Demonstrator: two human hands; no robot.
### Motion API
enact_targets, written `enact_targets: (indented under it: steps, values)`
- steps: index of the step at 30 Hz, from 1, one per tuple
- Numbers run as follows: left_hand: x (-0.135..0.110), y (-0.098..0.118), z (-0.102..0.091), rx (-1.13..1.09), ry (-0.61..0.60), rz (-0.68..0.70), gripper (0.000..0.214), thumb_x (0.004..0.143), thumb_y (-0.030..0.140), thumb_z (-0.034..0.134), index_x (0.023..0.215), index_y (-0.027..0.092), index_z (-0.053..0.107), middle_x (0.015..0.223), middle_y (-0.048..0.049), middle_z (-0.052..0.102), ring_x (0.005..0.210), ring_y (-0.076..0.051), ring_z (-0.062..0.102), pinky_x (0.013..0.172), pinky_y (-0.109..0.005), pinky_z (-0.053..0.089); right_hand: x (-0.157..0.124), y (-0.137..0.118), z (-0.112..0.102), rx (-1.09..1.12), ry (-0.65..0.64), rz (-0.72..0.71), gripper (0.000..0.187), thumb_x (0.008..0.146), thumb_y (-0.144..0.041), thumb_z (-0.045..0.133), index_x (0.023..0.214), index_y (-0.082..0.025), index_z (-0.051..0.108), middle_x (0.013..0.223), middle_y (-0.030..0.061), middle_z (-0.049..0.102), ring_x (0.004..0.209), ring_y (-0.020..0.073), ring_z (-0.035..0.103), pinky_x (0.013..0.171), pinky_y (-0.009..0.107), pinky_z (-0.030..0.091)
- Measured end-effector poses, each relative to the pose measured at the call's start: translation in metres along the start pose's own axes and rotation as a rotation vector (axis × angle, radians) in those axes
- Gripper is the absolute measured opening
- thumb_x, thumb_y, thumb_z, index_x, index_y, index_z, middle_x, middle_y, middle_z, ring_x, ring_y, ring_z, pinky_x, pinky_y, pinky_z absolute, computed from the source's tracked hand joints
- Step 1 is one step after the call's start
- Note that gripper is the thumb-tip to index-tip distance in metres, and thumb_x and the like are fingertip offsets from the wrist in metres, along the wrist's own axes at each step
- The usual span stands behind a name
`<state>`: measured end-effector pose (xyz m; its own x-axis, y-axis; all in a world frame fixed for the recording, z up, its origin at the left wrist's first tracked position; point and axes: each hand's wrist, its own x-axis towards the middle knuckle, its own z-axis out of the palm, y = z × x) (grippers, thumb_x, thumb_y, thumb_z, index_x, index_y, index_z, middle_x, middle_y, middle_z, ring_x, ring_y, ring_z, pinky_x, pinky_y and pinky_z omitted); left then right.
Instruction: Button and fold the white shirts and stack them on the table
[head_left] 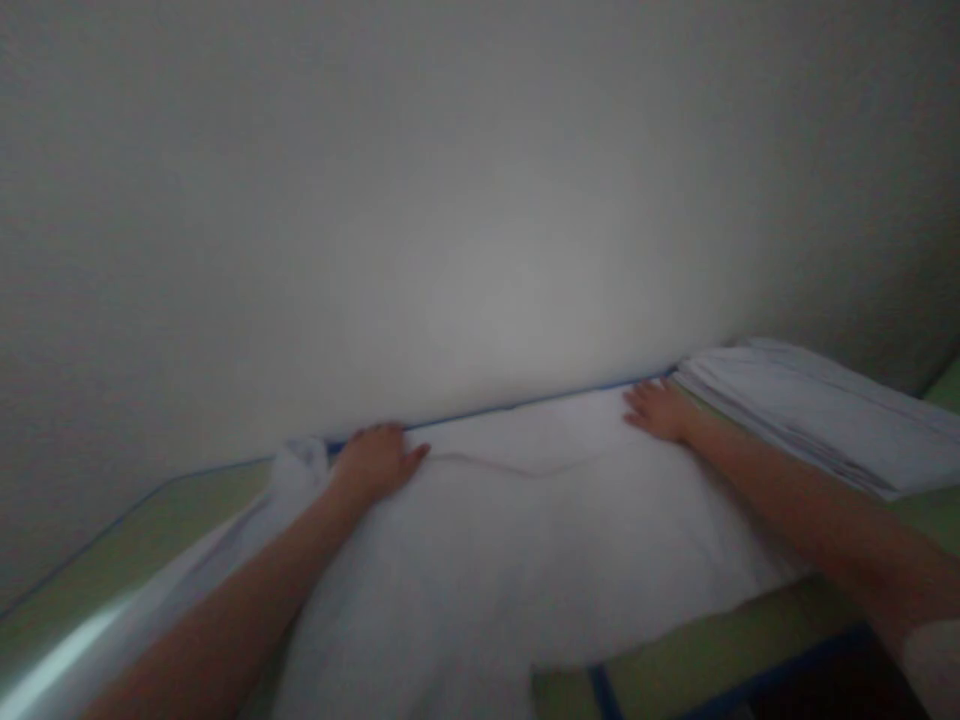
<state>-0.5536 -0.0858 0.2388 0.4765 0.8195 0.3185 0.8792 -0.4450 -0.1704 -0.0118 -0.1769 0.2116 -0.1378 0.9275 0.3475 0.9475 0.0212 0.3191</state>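
A white cloth (510, 560) lies spread over a green table top (135, 550) that runs along a pale wall. My left hand (379, 462) rests on the cloth's far left part, near the wall, fingers curled over the far edge. My right hand (658, 410) lies flat on the far right part of the cloth, fingers stretched out toward the wall. Both arms reach forward across the cloth. A thin reddish line (525, 468) runs over the cloth between the two hands. The picture is dim and blurred.
A stack of folded white cloth (817, 415) sits at the right beside my right hand. A blue strip (525, 402) edges the table along the wall. The table's near edge, green with blue trim (720, 670), shows at the lower right.
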Motion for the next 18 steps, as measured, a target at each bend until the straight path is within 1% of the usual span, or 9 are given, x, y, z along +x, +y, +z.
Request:
enact_targets:
  steps: [2, 3, 5, 7, 9, 12, 14, 17, 18]
  values:
    - [0.001, 0.003, -0.005, -0.050, -0.029, 0.194, 0.075, 0.080, 0.065, 0.026, 0.131, 0.014, 0.045, 0.136, -0.0148, 0.042, 0.124, -0.029, 0.039, 0.102, -0.039, 0.025, -0.005, -0.008, -0.014, -0.037, 0.039, -0.030, 0.060, 0.084, -0.055, 0.033, 0.128, -0.017, 0.047, 0.131, 0.0167, 0.045, 0.126, 0.0337, 0.034, 0.103, 0.057, 0.012]
    - [0.003, 0.004, -0.007, -0.060, -0.083, 0.208, 0.074, 0.080, 0.065, 0.028, 0.134, 0.016, 0.040, 0.138, -0.0136, 0.040, 0.124, -0.028, 0.038, 0.102, -0.037, 0.026, -0.009, -0.013, -0.022, -0.050, 0.055, -0.048, 0.058, 0.084, -0.053, 0.035, 0.128, -0.016, 0.047, 0.131, 0.0169, 0.045, 0.125, 0.0336, 0.034, 0.103, 0.057, 0.012]
    - [0.004, 0.000, -0.013, -0.021, -0.217, 0.066, 0.076, 0.079, 0.066, 0.027, 0.132, 0.014, 0.043, 0.131, -0.0174, 0.047, 0.118, -0.031, 0.045, 0.098, -0.041, 0.031, -0.022, -0.024, -0.041, -0.046, 0.082, -0.106, 0.057, 0.085, -0.050, 0.037, 0.129, -0.016, 0.046, 0.133, 0.0167, 0.043, 0.126, 0.0330, 0.033, 0.104, 0.055, 0.012]
    - [0.000, -0.007, -0.025, 0.053, -0.288, -0.073, 0.076, 0.078, 0.067, 0.026, 0.127, 0.013, 0.049, 0.120, -0.0199, 0.056, 0.110, -0.035, 0.051, 0.092, -0.046, 0.035, -0.045, -0.039, -0.063, 0.006, 0.095, -0.195, 0.058, 0.086, -0.051, 0.036, 0.132, -0.016, 0.043, 0.135, 0.0157, 0.041, 0.128, 0.0317, 0.031, 0.106, 0.053, 0.013]
    - [-0.015, -0.014, -0.044, 0.081, -0.268, -0.027, 0.074, 0.078, 0.067, 0.030, 0.126, 0.015, 0.050, 0.119, -0.0184, 0.057, 0.109, -0.034, 0.051, 0.093, -0.046, 0.035, -0.076, -0.056, -0.089, 0.094, 0.079, -0.310, 0.059, 0.087, -0.052, 0.035, 0.135, -0.018, 0.039, 0.137, 0.0137, 0.039, 0.129, 0.0294, 0.031, 0.106, 0.051, 0.015]
    - [-0.064, -0.015, -0.078, -0.040, -0.227, 0.250, 0.072, 0.076, 0.063, 0.040, 0.134, 0.019, 0.041, 0.135, -0.0125, 0.045, 0.122, -0.029, 0.042, 0.103, -0.040, 0.027, -0.132, -0.083, -0.128, 0.250, 0.007, -0.463, 0.061, 0.086, -0.051, 0.041, 0.139, -0.023, 0.031, 0.140, 0.0096, 0.036, 0.129, 0.0258, 0.032, 0.108, 0.047, 0.017]
    - [-0.109, -0.008, -0.096, -0.168, -0.315, 0.412, 0.076, 0.072, 0.059, 0.052, 0.138, 0.025, 0.033, 0.143, -0.0062, 0.034, 0.128, -0.025, 0.034, 0.106, -0.035, 0.024, -0.167, -0.096, -0.147, 0.328, -0.045, -0.525, 0.067, 0.082, -0.052, 0.048, 0.140, -0.024, 0.029, 0.141, 0.0085, 0.035, 0.129, 0.0258, 0.032, 0.108, 0.046, 0.020]
    - [-0.175, 0.005, -0.107, -0.263, -0.484, 0.491, 0.096, 0.054, 0.052, 0.071, 0.138, 0.032, 0.029, 0.144, -0.0018, 0.031, 0.129, -0.027, 0.032, 0.107, -0.037, 0.025, -0.204, -0.102, -0.157, 0.354, -0.095, -0.572, 0.071, 0.078, -0.050, 0.056, 0.139, -0.024, 0.031, 0.141, 0.0084, 0.035, 0.128, 0.0269, 0.033, 0.106, 0.045, 0.027]
    - [-0.193, 0.009, -0.106, -0.278, -0.513, 0.487, 0.096, 0.053, 0.048, 0.072, 0.138, 0.032, 0.030, 0.144, -0.0016, 0.031, 0.129, -0.028, 0.033, 0.107, -0.038, 0.026, -0.211, -0.099, -0.155, 0.344, -0.099, -0.571, 0.069, 0.078, -0.047, 0.056, 0.138, -0.024, 0.033, 0.140, 0.0083, 0.037, 0.127, 0.0266, 0.035, 0.105, 0.045, 0.029]
